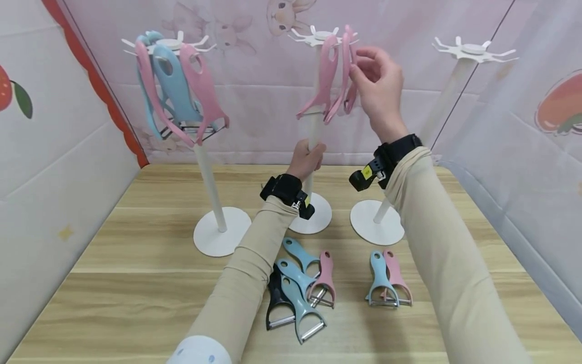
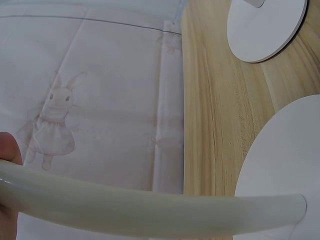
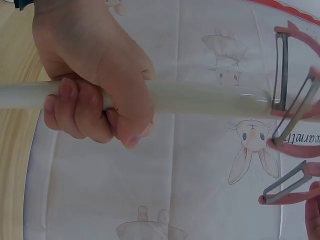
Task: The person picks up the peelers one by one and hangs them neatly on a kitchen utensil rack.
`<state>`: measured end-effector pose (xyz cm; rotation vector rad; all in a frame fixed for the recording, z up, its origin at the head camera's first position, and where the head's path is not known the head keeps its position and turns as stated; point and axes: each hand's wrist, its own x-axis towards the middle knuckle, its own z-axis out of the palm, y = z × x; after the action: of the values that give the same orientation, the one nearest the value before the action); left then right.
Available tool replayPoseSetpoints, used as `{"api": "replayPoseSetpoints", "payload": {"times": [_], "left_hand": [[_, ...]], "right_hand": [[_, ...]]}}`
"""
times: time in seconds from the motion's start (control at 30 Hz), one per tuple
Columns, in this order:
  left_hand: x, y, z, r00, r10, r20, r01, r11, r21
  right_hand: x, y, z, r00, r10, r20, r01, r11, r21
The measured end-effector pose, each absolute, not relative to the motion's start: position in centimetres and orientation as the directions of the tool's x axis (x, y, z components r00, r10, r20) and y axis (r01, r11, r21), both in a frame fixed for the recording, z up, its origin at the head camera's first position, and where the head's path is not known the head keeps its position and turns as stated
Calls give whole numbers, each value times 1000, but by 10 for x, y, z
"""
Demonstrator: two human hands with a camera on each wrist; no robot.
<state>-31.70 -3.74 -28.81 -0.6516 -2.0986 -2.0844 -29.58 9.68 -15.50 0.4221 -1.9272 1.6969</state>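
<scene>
My left hand (image 1: 306, 159) grips the white pole of the middle stand (image 1: 314, 132), fingers wrapped round it; the right wrist view also shows this left hand (image 3: 97, 85) closed on the pole. Up at that stand's hooked top, my right hand (image 1: 381, 83) pinches a pink peeler (image 1: 350, 98) between thumb and fingers. Beside it hang another pink peeler (image 1: 344, 65) and, further left, a third pink peeler (image 1: 326, 76). Their metal blades point down. In the right wrist view, only part of the right hand (image 3: 313, 212) shows at the edge. Whether the pinched peeler sits on a hook is hidden.
The left stand (image 1: 209, 182) carries several blue and pink peelers (image 1: 170, 76). The right stand (image 1: 473, 49) has bare hooks. On the wooden table (image 1: 150, 283) lie a pile with blue peelers (image 1: 295, 298), a black peeler (image 1: 275, 293) and a pink peeler (image 1: 326, 273), and a separate pair (image 1: 379, 273).
</scene>
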Motion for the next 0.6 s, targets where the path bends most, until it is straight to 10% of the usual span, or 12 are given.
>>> {"api": "replayPoseSetpoints", "payload": {"times": [0.6], "left_hand": [[-317,-37,-287,-912,223,345,339,-65,938]], "right_hand": [[-296,110,-193,-831,42,554,-527,261,-809]]}}
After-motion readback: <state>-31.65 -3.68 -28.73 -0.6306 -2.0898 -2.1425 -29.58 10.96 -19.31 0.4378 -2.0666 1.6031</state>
